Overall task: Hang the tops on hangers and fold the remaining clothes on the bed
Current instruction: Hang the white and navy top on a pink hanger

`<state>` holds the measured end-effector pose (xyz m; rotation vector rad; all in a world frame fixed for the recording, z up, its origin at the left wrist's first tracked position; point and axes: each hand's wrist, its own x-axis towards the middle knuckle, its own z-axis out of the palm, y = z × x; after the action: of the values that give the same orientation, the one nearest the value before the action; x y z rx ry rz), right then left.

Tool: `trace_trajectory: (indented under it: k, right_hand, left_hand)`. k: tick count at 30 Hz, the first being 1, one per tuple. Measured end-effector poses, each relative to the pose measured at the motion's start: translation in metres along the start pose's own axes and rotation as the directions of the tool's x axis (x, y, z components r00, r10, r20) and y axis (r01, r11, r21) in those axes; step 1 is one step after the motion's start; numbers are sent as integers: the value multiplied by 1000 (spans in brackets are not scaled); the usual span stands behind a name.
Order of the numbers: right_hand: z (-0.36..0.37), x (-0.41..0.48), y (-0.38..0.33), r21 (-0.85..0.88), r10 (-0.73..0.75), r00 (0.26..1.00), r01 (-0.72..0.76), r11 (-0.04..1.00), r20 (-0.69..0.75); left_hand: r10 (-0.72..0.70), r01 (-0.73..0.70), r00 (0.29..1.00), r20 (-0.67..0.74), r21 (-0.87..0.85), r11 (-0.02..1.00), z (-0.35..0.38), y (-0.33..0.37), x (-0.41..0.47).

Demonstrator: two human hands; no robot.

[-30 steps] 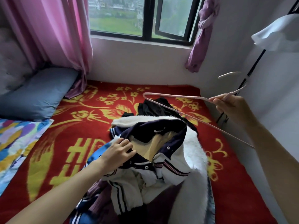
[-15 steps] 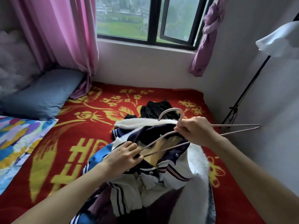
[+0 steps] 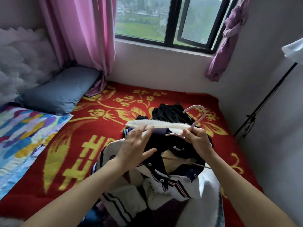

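Head view: fingers of the right hand (image 3: 198, 139) pinch the slim pink hanger (image 3: 199, 114) just below its curved hook. Fingers of the left hand (image 3: 136, 145) are spread flat over the navy collar of the cream snap-button jacket (image 3: 165, 179), which is heaped on the red patterned bed (image 3: 98, 128).

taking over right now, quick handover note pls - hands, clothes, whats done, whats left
Left hand: open, fingers spread over the navy collar of the white and navy jacket; contact unclear.
Right hand: grips the pink hanger just below its hook.
Things: the hanger's bar shows inside the jacket's neck opening, one arm under the collar. The jacket tops a pile on the red blanket; a white fluffy garment and a black garment lie behind it.
Done: hanger partly in the jacket.
Left: seat the shoulders, hang it, then the rest: tops on hangers, others folded.
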<state>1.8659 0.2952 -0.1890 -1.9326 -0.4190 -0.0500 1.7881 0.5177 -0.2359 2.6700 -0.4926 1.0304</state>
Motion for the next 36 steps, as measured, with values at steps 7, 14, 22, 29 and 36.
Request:
trace_trajectory:
  k: [7, 14, 22, 29, 36]
  right_hand:
    - [-6, -5, -3, 33, -73, 997, 73, 997, -27]
    - [1, -22, -30, 190, -214, 977, 214, 958, -23]
    - [9, -22, -32, 53, -227, 972, 224, 973, 67]
    - [-92, -7, 19, -255, 58, 856, -217, 942, -514]
    - [-71, -28, 72, -26, 716, 697, -717, 697, -38]
  left_hand:
    - [-35, 46, 998, 59, -193, 980, -6, -7, 12]
    - [-14, 11, 1000, -5, -355, 935, -6, 9, 17]
    - [-56, 53, 998, 3, -399, 915, -10, 17, 15]
    - [-263, 219, 964, -42, -438, 872, -19, -10, 3]
    - [-396, 338, 918, 17, -557, 759, -34, -7, 20]
